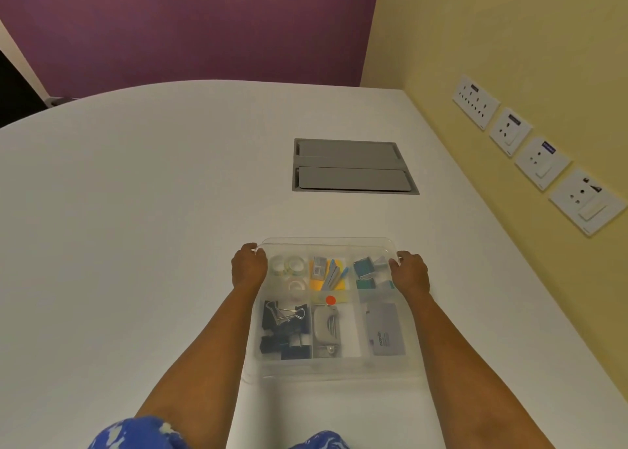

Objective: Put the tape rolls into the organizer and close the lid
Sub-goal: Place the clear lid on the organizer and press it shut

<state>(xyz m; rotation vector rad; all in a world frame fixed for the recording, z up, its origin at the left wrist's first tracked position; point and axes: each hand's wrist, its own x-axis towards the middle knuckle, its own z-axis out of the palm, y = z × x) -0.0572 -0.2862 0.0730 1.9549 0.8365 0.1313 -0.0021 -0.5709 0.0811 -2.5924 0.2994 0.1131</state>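
— Where did the tape rolls (291,271) end up?

— In the far-left compartment of the clear plastic organizer (339,367). Three clear rolls, lying flat, two at the back and one just in front of them. I'd say they share that cell so they can't roll about among the rest.

— And the lid?

— The transparent lid (328,243) looks to be over the box already; I can make out its rounded rim along the far edge. Whether it has snapped fully down I cannot tell, it's too see-through.

— What are the hands doing?

— The left hand (249,266) is curled on the far-left corner, the right hand (409,271) on the far-right corner, fingers wrapped over the lid's edge. One on each side so the press comes down even, I'd guess, and the lid doesn't skew.

— What else is in there?

— Beside the tape, sticky notes and small flags (329,275), then teal clips (367,273). Front row: black binder clips (283,329), a grey hole punch (327,328), and a grey box (385,329).

— And around it?

— It sits on a white table (136,227), near the person, with a grey cable hatch (351,166) well beyond it and wall sockets (540,156) on the yellow wall to the right.
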